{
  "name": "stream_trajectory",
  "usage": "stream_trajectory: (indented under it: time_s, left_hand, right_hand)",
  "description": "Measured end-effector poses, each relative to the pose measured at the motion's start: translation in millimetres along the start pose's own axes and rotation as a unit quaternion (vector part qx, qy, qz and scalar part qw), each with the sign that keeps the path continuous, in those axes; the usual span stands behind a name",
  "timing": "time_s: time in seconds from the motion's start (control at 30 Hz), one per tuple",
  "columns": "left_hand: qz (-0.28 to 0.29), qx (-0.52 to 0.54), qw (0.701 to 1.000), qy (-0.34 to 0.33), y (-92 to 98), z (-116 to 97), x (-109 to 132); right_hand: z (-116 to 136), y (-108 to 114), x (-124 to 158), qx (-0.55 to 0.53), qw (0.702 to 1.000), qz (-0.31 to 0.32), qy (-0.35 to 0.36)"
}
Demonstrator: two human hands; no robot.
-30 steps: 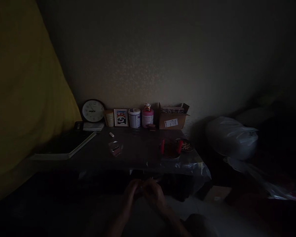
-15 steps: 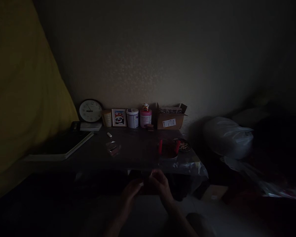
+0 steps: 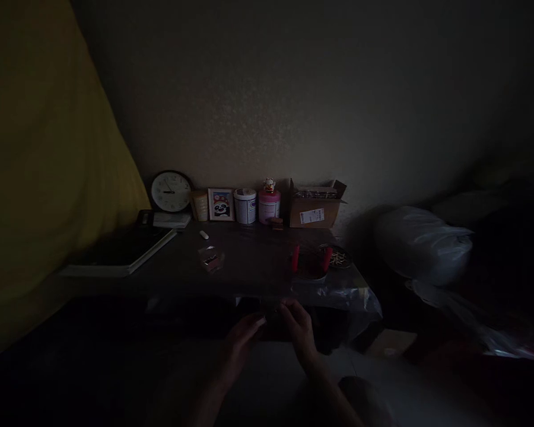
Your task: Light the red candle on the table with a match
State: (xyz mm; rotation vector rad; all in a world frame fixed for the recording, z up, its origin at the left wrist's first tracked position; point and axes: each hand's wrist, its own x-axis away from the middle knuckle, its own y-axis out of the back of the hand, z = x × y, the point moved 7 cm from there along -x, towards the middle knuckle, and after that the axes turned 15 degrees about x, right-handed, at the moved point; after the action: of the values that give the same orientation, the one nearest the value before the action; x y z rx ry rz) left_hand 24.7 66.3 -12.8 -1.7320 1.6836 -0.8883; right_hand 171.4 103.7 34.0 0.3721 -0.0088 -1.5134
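Observation:
The light is very dim. Just beyond the table's front edge, my left hand (image 3: 242, 335) is closed, thumb against fingers, around something too dark to make out. Close on its right, my right hand (image 3: 297, 325) pinches with its fingertips; what lies in them is too small and dark to name. A narrow gap separates the two hands. Nearest to the right hand on the table stand two red candles (image 3: 295, 259) (image 3: 327, 260) in a dark round dish (image 3: 314, 277). Behind them sits a round dish of pale matchstick-like sticks (image 3: 338, 257).
A clear packet (image 3: 211, 261) and a small white object (image 3: 203, 235) lie mid-table. Along the wall are a clock (image 3: 171, 191), a panda picture (image 3: 221, 205), a white tub (image 3: 245, 207), a pink tub (image 3: 269, 209) and a cardboard box (image 3: 314, 213). A plastic bag (image 3: 422, 240) sits at right.
The view has shifted slightly, so the table things appear a little further right and higher. Both hands stay close together and closed, slightly higher in the picture.

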Motion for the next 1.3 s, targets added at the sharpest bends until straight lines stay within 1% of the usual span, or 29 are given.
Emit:
stream_trajectory:
  time_s: [0.1,0.27,0.4,0.5,0.6,0.7,0.77,0.83,0.93,1.0,1.1,1.17,1.2,1.23,1.3]
  left_hand:
    - [0.003,-0.003,1.000,-0.004,-0.8,-1,-1]
    - [-0.023,-0.003,1.000,-0.019,0.8,-3,-3]
    - [-0.038,-0.011,0.999,-0.026,-0.9,-7,-3]
    - [-0.046,-0.017,0.998,-0.035,-7.6,-15,-4]
    - [-0.032,-0.001,0.999,-0.043,-21.6,-26,-4]
    - [-0.011,0.022,0.999,-0.048,-38.9,-36,-4]
    - [-0.006,0.030,0.998,-0.050,-49.6,-43,-4]
    - [-0.003,0.032,0.998,-0.052,-60.2,-48,-3]
    - [0.010,0.032,0.997,-0.062,-75.1,-55,3]
    - [0.019,0.033,0.997,-0.067,-80.8,-59,7]
    - [0.005,0.041,0.997,-0.073,-76.8,-60,5]
    - [-0.024,0.044,0.996,-0.072,-69.0,-57,0]
    - [-0.037,0.043,0.996,-0.070,-65.9,-56,-2]
    - [-0.043,0.040,0.996,-0.068,-64.5,-55,-4]
    - [-0.024,0.038,0.996,-0.072,-67.6,-54,-4]
  right_hand:
    - [6,-2,4,0.049,0.999,0.005,0.022]
    - [7,-10,9,0.136,0.988,0.023,0.075]
    - [3,-15,10,0.186,0.975,0.014,0.123]
    - [8,-14,6,0.207,0.966,0.002,0.153]
    - [27,-8,1,0.214,0.960,-0.017,0.178]
    - [61,5,1,0.214,0.954,-0.059,0.203]
    - [85,12,6,0.216,0.941,-0.097,0.243]
    - [101,15,11,0.225,0.921,-0.121,0.295]
    - [106,13,12,0.260,0.888,-0.124,0.358]
    - [103,16,10,0.290,0.873,-0.134,0.369]
    - [107,29,12,0.301,0.862,-0.181,0.365]
    - [113,34,19,0.282,0.864,-0.205,0.364]
    - [114,33,20,0.269,0.870,-0.197,0.362]
    - [112,30,20,0.259,0.881,-0.178,0.353]
    - [98,21,12,0.244,0.907,-0.122,0.320]
